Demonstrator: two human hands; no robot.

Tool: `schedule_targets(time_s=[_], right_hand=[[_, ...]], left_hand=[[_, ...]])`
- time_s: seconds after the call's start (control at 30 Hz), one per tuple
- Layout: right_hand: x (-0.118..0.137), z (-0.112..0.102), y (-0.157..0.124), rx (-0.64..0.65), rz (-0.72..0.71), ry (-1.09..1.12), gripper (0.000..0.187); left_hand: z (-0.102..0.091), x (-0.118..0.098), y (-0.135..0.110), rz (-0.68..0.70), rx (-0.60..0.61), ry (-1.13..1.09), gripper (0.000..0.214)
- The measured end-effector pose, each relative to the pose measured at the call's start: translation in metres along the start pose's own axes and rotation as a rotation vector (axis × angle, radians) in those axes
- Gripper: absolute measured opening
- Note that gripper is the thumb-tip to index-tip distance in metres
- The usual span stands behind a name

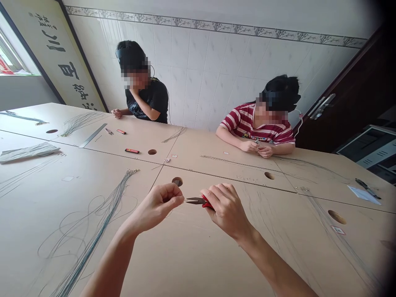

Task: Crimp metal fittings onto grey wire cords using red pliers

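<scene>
My right hand (225, 206) is closed around small red-handled snips (198, 201) whose dark blades point left. My left hand (161, 206) is pinched just at the blade tips, holding a thin wire that is too fine to see clearly between the fingers. Both hands hover above the tan table (192, 255). A long bundle of thin grey wires (102, 222) lies on the table to the left of my left arm, with loose loops around it.
Two other people sit across the table, one in a black shirt (151, 99), one in a red striped shirt (253, 123) working with both hands. Round holes (177, 180) dot the tabletop. More wire bundles (77, 121), a metal ruler (93, 135) and small red tools (132, 151) lie farther away.
</scene>
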State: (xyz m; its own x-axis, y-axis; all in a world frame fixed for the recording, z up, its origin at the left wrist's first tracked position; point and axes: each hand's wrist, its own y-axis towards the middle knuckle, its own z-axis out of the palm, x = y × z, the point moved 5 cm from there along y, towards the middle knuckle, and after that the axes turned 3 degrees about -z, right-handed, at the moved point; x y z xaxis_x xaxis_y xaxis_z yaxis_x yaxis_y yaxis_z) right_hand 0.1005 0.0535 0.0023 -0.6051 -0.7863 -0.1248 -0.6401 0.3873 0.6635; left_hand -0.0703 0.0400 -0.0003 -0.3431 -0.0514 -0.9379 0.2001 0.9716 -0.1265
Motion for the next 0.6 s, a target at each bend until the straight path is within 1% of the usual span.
schedule_targets(time_s=[0.17,0.3,0.6], right_hand=[[-0.0002,-0.0012,0.0005,-0.002,-0.011,-0.018,0.012],[-0.0007,0.0017,-0.0004,0.018,-0.016,-0.026,0.012],[-0.0022,0.0042,-0.0011,0.014,-0.022,-0.02,0.013]], left_hand=[[-0.0004,0.0003,0.0012,-0.001,0.001,0.006,0.024],[-0.0009,0.0027,0.0011,0.012,0.008,0.011,0.023],[-0.0009,0.002,0.0013,0.026,0.016,0.019,0.024]])
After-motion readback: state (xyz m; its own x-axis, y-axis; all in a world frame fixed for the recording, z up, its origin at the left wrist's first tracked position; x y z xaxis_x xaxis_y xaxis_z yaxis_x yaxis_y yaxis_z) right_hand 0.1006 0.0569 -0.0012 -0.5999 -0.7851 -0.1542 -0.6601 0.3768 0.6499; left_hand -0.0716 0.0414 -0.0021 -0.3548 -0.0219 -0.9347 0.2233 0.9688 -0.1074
